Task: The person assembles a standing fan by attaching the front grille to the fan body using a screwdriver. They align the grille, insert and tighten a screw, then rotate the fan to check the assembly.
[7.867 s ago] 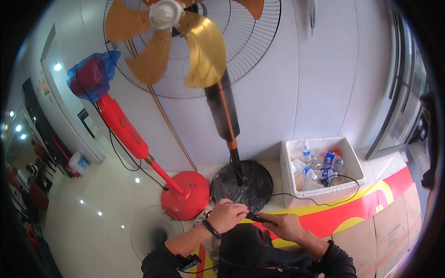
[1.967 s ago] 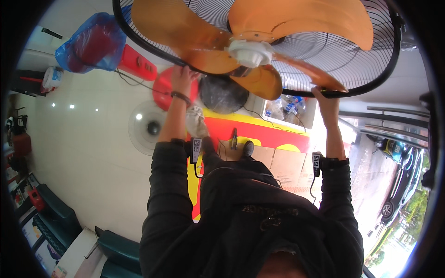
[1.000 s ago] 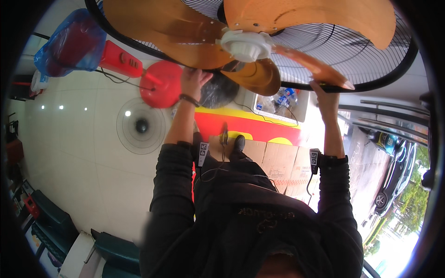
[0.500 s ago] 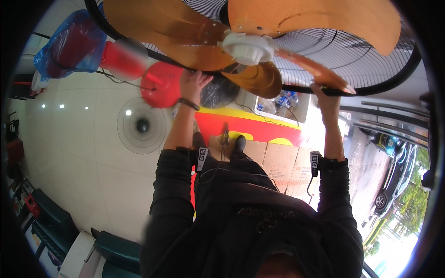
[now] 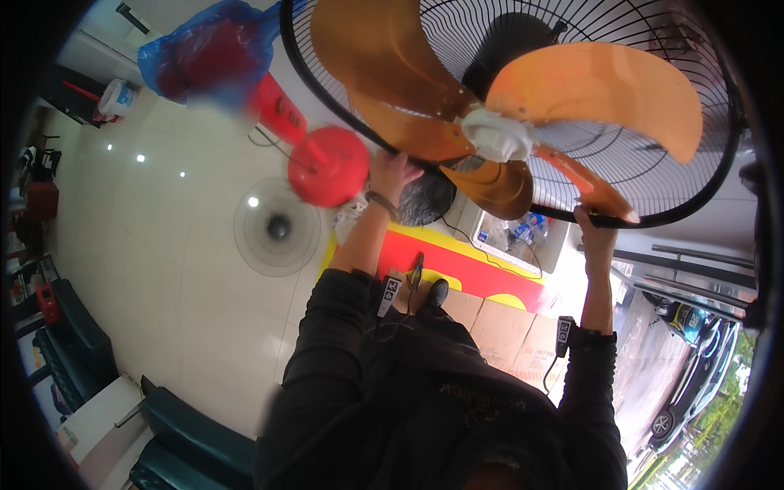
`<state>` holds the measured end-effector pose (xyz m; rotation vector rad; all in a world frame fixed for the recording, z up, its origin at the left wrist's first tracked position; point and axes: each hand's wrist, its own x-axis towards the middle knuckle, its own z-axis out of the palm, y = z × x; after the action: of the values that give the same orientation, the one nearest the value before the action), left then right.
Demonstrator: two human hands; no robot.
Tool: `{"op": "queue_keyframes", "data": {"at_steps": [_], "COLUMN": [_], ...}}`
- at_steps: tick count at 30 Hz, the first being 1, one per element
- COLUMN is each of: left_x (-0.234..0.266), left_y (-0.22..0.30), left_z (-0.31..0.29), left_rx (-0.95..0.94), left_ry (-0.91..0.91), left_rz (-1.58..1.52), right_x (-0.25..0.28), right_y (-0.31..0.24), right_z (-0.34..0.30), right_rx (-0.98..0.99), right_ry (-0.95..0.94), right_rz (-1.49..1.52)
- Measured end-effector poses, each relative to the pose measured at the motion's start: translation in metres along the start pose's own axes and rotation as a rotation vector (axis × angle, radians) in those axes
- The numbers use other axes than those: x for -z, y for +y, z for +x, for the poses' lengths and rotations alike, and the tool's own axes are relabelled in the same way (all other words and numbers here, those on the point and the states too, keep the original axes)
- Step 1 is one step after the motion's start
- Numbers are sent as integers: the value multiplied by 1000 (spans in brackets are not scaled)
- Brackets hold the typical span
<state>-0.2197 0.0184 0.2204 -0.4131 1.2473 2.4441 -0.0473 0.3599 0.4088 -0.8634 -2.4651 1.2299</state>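
A large fan head fills the upper right. Its orange blades (image 5: 600, 86) sit on a white plastic hub (image 5: 498, 135) in front of a black wire rear cage (image 5: 686, 175). My left hand (image 5: 392, 173) is at the cage's lower left rim, its fingertips partly hidden there and the thumb side out. Farther right, my right hand (image 5: 598, 233) is closed around the lower rim, near the tip of a blade. A round wire grille (image 5: 306, 204) with a dark centre lies on the tiled floor, left of my left forearm.
Beside my left hand stands a red round base (image 5: 331, 167), with a blue plastic-wrapped item (image 5: 212, 53) beyond. A black plastic bag (image 5: 429, 200) and a white box (image 5: 535, 253) with bottles lie under the fan. Flattened cardboard (image 5: 510, 327) covers the floor by my feet.
The fan head appears lower and farther right in view, showing more of its cage. Both hands stay at the rim. The floor objects have shifted rightward in view too.
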Motion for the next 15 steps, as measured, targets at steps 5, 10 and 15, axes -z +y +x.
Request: {"op": "queue_keyframes", "data": {"at_steps": [5, 10, 15], "left_x": [9, 25, 12], "left_y": [17, 71, 101], "left_z": [5, 7, -1], "left_rx": [-147, -678, -541], "left_ry": [117, 133, 207], "left_rz": [269, 209, 218], "right_x": [-3, -5, -4], "right_y": [5, 4, 1], "right_z": [2, 1, 0], "right_rx": [108, 123, 15], "right_ry": [19, 18, 21], "right_rz": [0, 71, -1]}}
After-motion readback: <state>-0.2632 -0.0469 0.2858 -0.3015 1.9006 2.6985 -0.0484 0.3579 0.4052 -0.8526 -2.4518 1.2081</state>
